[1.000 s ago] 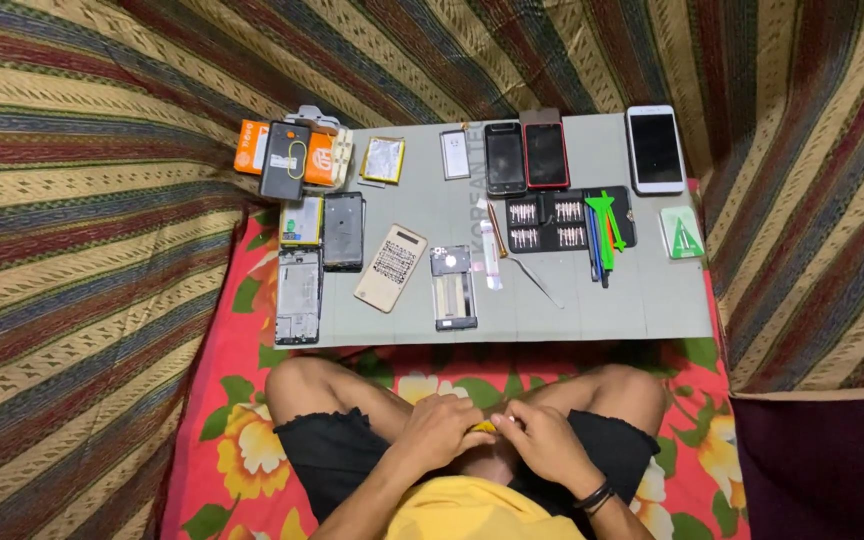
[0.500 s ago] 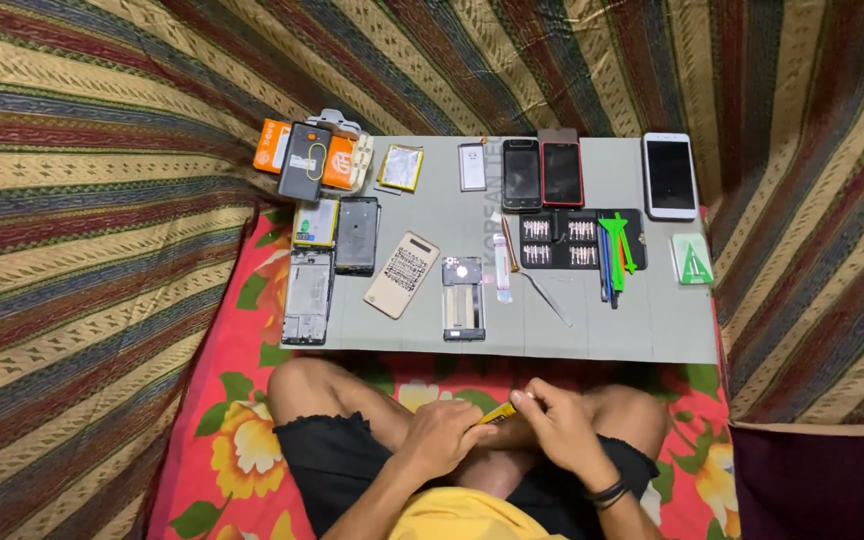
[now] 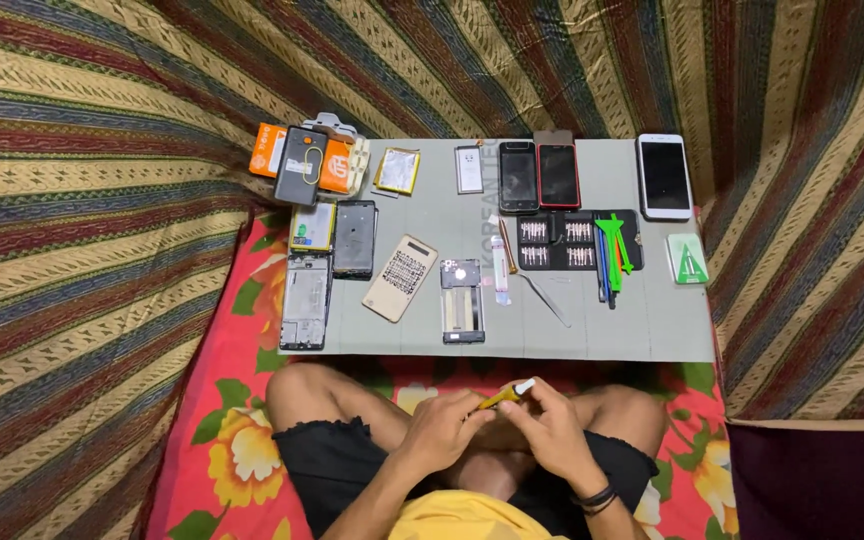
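Observation:
I sit cross-legged behind a grey work mat (image 3: 642, 330). My left hand (image 3: 444, 427) and my right hand (image 3: 550, 428) meet over my lap, both pinching a small yellow tool with a white tip (image 3: 508, 394) that points up and to the right. On the mat lie an opened phone frame (image 3: 463, 301), a beige back cover (image 3: 400, 278), tweezers (image 3: 547, 300) and a black screwdriver bit case (image 3: 555, 241) with green and orange pry tools (image 3: 612, 250).
A black phone (image 3: 517, 176), a red phone (image 3: 558, 175) and a white phone (image 3: 664, 176) lie along the far edge. Orange boxes and phone parts (image 3: 307, 160) crowd the far left corner. A green triangular pick card (image 3: 689, 259) lies right. Striped cloth surrounds everything.
My hands have risen from my lap and drawn the yellow tool out, its tip now pointing up-right. The view has shifted slightly, so the mat sits lower in frame.

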